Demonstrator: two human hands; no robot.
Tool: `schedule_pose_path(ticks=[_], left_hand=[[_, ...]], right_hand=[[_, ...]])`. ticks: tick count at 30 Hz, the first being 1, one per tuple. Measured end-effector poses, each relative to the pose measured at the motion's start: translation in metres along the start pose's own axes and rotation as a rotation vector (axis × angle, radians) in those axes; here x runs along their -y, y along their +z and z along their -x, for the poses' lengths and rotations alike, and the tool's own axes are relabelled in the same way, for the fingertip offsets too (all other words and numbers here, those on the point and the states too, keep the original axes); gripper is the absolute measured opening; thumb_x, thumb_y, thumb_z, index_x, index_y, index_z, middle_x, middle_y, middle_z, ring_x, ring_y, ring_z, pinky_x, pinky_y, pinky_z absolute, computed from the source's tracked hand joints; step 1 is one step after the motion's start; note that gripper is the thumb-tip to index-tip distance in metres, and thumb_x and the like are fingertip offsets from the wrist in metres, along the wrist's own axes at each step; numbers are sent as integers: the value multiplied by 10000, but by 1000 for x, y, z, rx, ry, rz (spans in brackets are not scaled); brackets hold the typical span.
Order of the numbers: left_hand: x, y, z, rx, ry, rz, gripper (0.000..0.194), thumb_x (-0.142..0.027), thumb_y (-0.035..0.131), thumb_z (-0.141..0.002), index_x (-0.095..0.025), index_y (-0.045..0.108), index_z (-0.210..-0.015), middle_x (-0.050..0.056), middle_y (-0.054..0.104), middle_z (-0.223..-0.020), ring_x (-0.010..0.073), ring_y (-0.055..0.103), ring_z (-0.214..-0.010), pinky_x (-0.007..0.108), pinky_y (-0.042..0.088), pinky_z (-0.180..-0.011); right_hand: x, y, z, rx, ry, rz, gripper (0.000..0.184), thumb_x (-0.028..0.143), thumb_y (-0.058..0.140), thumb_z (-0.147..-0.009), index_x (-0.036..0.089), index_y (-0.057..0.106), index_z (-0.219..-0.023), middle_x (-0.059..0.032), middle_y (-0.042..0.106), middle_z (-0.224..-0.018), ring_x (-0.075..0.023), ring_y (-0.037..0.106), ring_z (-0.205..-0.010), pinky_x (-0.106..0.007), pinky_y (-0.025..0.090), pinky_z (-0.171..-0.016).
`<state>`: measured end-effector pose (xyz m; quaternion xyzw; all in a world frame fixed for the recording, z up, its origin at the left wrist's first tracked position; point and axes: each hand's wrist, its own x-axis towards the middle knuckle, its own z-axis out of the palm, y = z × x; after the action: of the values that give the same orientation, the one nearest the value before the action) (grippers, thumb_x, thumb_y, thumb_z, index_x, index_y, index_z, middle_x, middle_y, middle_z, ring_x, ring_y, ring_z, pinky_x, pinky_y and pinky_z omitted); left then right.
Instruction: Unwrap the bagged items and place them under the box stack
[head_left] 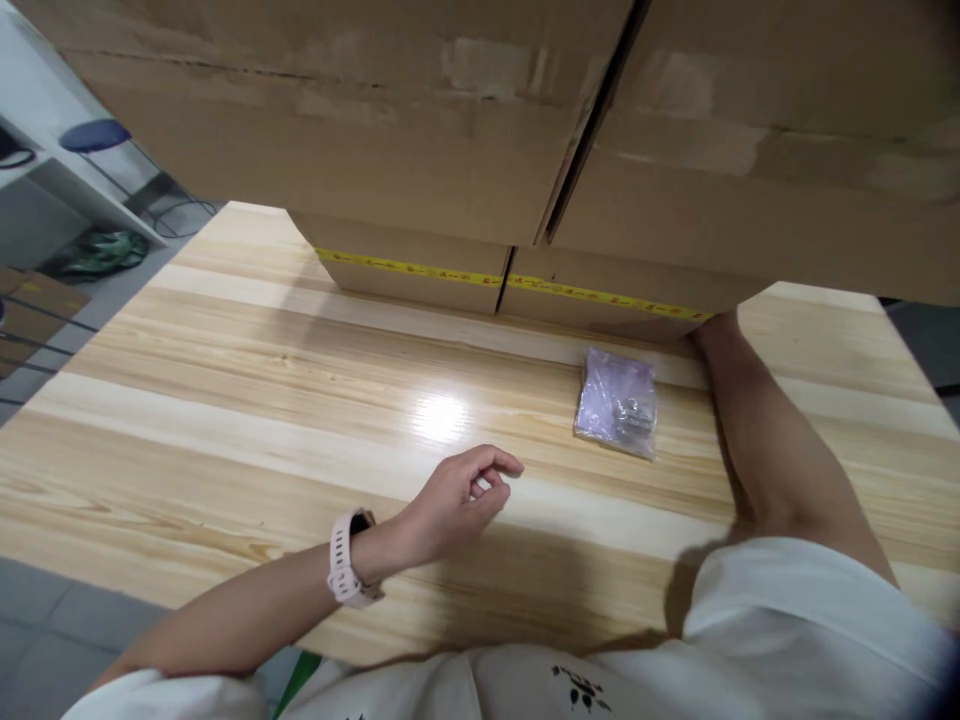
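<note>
A large brown cardboard box fills the upper part of the head view, with a dark gap between two panels and a strip of yellow printed tape low on its front. My right forearm reaches to the box's lower right edge, where the box hides my right hand. Over the tabletop, my left hand is loosely curled, thumb and index finger apart, holding nothing. To its upper right lies a clear plastic packet with pale purple contents, touched by neither hand.
The light wooden table extends to both sides. At the far left are a blue-topped stool, a dark green bag on the floor and another cardboard box. Grey floor tiles show at lower left.
</note>
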<state>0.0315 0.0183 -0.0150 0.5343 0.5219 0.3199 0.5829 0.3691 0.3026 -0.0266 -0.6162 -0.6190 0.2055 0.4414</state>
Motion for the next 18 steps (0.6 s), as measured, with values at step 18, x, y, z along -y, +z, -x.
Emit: schedule_pose_path(ticks=[18], left_hand=[[4,-4,-1,-52,95,235,253,-293,650,-896,-184,612,-1121,68,653,-1082,125,614,-747,313,551,-700]], right_hand=[[73,22,234,164,-76,-165,475,626,498,-1007,266,717,-1228,-85,741,-1238,-291,694,-1136,-509,545,-1013]])
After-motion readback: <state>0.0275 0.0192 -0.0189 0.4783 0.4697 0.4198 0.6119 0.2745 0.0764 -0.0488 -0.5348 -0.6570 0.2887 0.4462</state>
